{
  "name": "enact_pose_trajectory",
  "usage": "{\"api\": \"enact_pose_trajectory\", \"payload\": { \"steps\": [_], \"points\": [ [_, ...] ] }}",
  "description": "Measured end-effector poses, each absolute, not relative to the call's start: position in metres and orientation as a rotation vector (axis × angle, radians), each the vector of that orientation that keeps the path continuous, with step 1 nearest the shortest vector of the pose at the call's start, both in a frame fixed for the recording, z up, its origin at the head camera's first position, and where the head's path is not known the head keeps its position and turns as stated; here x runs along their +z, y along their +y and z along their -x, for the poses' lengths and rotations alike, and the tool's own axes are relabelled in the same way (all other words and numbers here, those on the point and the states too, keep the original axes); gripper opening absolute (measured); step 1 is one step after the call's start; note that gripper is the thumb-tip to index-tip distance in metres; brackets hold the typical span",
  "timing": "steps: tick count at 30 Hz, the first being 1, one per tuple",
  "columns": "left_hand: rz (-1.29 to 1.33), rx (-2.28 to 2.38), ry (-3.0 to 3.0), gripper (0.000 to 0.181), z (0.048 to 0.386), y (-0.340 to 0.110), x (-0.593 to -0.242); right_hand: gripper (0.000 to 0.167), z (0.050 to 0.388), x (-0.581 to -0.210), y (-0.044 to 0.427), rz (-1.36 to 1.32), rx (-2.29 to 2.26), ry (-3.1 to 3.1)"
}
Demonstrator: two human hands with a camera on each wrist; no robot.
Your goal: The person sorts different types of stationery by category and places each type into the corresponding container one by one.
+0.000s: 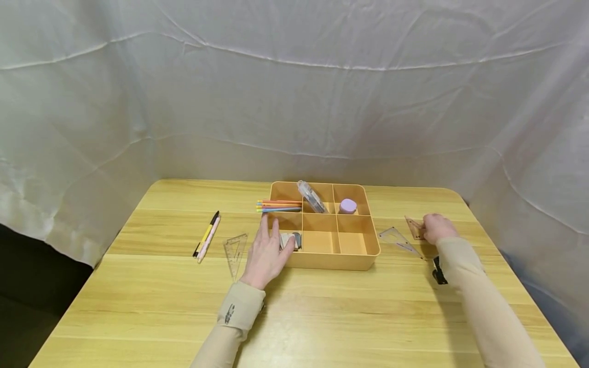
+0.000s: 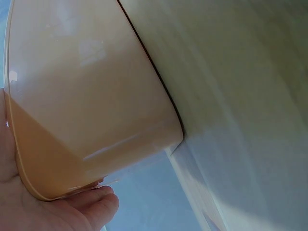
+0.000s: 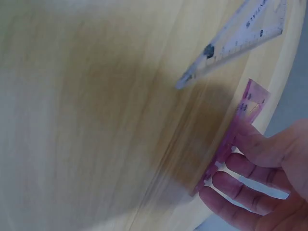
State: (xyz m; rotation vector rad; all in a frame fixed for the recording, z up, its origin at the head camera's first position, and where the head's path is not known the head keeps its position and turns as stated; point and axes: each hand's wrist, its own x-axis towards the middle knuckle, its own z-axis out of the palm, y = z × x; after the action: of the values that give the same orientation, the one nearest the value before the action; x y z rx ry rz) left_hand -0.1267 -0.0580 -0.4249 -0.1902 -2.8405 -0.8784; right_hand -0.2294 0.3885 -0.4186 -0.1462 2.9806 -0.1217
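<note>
My left hand (image 1: 267, 255) rests at the front left corner of the orange organizer (image 1: 331, 261), fingers spread along its left side and thumb over the front rim. The left wrist view shows this hand (image 2: 57, 211) against the organizer's wall (image 2: 91, 96). On the right, my right hand (image 1: 438, 228) holds a pink set square (image 1: 414, 229). In the right wrist view, the thumb and fingers of this hand (image 3: 264, 178) pinch the pink set square (image 3: 255, 98), which stands tilted on edge. A clear set square (image 1: 399, 239) lies just left of it.
The organizer holds colored pencils (image 1: 279, 206), a clear case (image 1: 311, 197), a purple round item (image 1: 347, 206) and a whitish item (image 1: 286, 240). Left of it lie a clear triangle (image 1: 235, 253), a yellow-black pen (image 1: 206, 234) and a pink pen (image 1: 209, 239). A curtain (image 1: 294, 102) hangs behind.
</note>
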Motion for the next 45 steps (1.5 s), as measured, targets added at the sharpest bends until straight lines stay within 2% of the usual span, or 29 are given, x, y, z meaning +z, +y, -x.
{"api": "enact_pose_trajectory", "payload": {
  "steps": [12, 27, 31, 39, 45],
  "points": [
    [0.186, -0.886, -2.838, 0.075, 0.127, -0.057, -0.426, 0.003, 0.225, -0.413, 0.391, 0.220, -0.162, 3.018],
    [0.193, -0.894, -2.826, 0.074, 0.125, -0.058, -0.423, 0.021, 0.224, -0.411, 0.392, 0.125, -0.446, 3.073],
    [0.194, -0.893, -2.833, 0.075, 0.125, -0.058, -0.424, 0.025, 0.217, -0.406, 0.385, 0.092, -0.676, 3.057],
    [0.187, -0.888, -2.832, 0.075, 0.126, -0.059, -0.425, 0.050, 0.207, -0.378, 0.348, 0.156, -1.225, 2.964],
    [0.194, -0.889, -2.833, 0.075, 0.126, -0.058, -0.425, 0.048, 0.202, -0.367, 0.328, 0.243, -1.966, 2.489]
  ]
}}
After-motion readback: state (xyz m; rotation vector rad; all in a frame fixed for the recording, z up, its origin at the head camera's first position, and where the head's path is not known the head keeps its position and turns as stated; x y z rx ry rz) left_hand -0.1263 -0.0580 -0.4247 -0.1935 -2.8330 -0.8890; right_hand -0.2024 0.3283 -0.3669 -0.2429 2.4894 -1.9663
